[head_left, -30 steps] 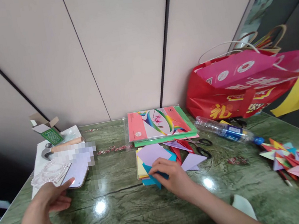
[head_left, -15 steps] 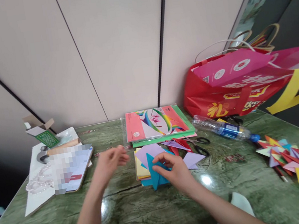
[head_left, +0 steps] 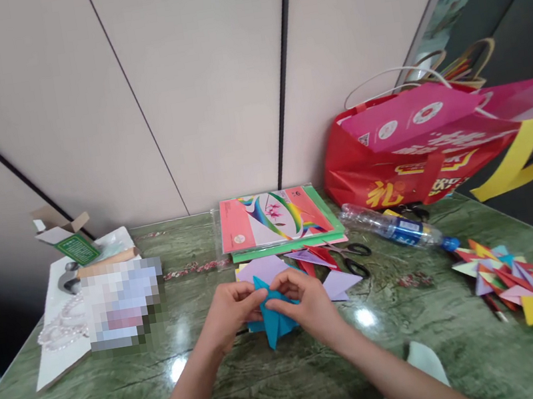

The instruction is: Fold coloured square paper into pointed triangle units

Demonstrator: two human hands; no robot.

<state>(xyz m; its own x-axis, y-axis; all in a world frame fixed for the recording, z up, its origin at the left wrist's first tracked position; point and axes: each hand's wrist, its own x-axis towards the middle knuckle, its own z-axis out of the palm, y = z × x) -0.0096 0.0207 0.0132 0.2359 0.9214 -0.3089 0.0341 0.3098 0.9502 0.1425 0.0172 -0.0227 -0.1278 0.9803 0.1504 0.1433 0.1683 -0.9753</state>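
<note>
1. Both hands pinch one piece: the left hand (head_left: 231, 313) and the right hand (head_left: 306, 304) meet with fingertips closed on the top edge of a blue folded paper (head_left: 273, 323). Its pointed end hangs down toward the green marble table (head_left: 226, 394).
2. The blue paper is held just above the near edge of a stack of loose coloured sheets, topped by a lilac sheet (head_left: 262, 269). This lies in front of a sealed pack of coloured paper (head_left: 277, 219).
3. Judged from the grip, a fold is being set or pressed along the top of the blue piece. A further crease would call for matched edges and steady thumb pressure, with the piece braced against the table or between both hands.
4. A second ago the left hand lay far left, at the phone (head_left: 121, 303) on the white tray. Half a second ago it was in mid-air, crossing over. Now it has joined the right hand on the paper, which the right hand alone had been lifting off the stack.
5. Nearby are scissors (head_left: 354, 260) just right of the stack, a plastic bottle (head_left: 395, 227) lying on its side, a red gift bag (head_left: 394, 172) behind it, and a row of folded paper triangles (head_left: 528, 289) far right.
</note>
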